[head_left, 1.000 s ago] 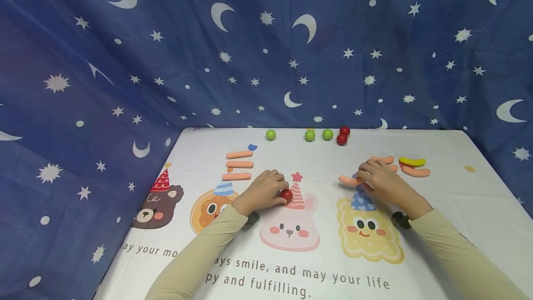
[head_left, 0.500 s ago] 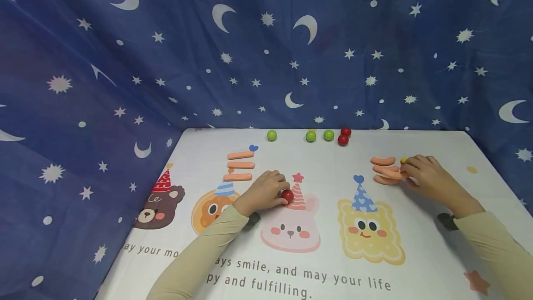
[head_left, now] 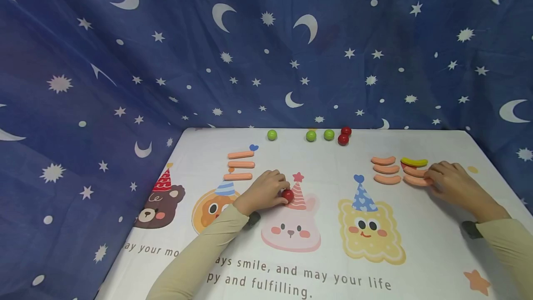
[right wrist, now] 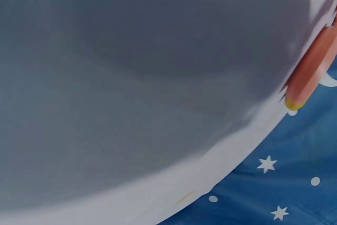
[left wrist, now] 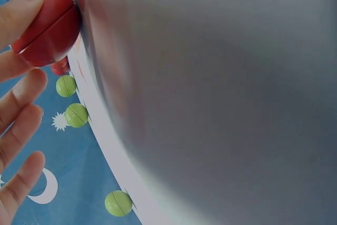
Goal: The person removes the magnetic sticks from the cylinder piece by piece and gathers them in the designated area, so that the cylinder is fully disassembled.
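In the head view, my left hand (head_left: 262,191) pinches a glossy red ball (head_left: 287,196) over the printed rabbit's hat. The left wrist view shows a seam round this red ball (left wrist: 50,27), with the thumb against it and the other fingers spread below. Over to the right, my right hand (head_left: 455,186) holds the right end of a toy sausage (head_left: 416,181), the lowest of a short column. Above that sausage lie another sausage (head_left: 415,171) and a yellow banana-shaped piece (head_left: 414,162). No fingers show in the right wrist view, only orange pieces (right wrist: 313,69) with a yellow tip.
Three curved sausages (head_left: 386,169) form a column left of the right hand's one. Three straight sausages (head_left: 240,165) lie at the left. Green balls (head_left: 311,136) and two more red balls (head_left: 343,140) line the far edge of the printed white tablecloth (head_left: 333,281), before a blue curtain.
My right hand has carried a sausage from near the printed biscuit's hat rightward to below the banana-shaped piece. My left hand stays in place with the red ball.
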`<state>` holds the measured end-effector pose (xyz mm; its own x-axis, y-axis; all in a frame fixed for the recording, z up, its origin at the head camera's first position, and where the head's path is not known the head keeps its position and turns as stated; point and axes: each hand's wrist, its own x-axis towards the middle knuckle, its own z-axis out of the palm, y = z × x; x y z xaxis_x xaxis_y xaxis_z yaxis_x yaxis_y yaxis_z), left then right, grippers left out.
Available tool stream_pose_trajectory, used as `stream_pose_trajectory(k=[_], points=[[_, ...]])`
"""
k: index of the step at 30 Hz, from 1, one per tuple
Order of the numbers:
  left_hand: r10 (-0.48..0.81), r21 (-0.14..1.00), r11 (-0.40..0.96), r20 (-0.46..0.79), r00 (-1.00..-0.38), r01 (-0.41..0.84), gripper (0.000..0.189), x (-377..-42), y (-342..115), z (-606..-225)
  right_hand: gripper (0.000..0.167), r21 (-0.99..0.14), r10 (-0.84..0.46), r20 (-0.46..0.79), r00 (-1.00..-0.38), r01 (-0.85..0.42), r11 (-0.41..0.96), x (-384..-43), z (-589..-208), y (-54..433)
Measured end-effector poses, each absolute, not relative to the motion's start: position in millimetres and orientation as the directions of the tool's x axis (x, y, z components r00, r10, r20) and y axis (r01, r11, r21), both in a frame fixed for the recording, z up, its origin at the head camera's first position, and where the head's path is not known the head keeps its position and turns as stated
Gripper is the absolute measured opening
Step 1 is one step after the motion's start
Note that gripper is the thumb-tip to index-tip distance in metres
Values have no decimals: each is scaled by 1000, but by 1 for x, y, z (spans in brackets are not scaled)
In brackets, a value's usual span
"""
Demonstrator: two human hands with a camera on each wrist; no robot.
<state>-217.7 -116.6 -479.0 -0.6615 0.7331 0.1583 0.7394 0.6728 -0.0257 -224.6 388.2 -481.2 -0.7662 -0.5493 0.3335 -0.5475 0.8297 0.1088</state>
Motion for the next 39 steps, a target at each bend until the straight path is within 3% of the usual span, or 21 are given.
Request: stream_pose_trajectory(k=[11, 17, 25, 39], points=[[724, -12, 683, 146, -674, 731, 32, -219, -116, -478, 30, 164, -540, 201, -817, -515, 841, -227, -489, 394], [722, -8, 685, 143, -677, 728, 33, -219, -116, -478, 31, 177, -547, 202, -813, -519, 836, -229, -492, 396], [724, -6, 682, 149, -673, 732, 32, -221, -117, -480, 29, 128, -459, 167, -873, -443, 888, -229, -490, 397], [722, -15, 685, 138, -678, 728, 32, -219, -117, -480, 27, 86, -440, 181, -879, -432, 898, -230, -492, 401]])
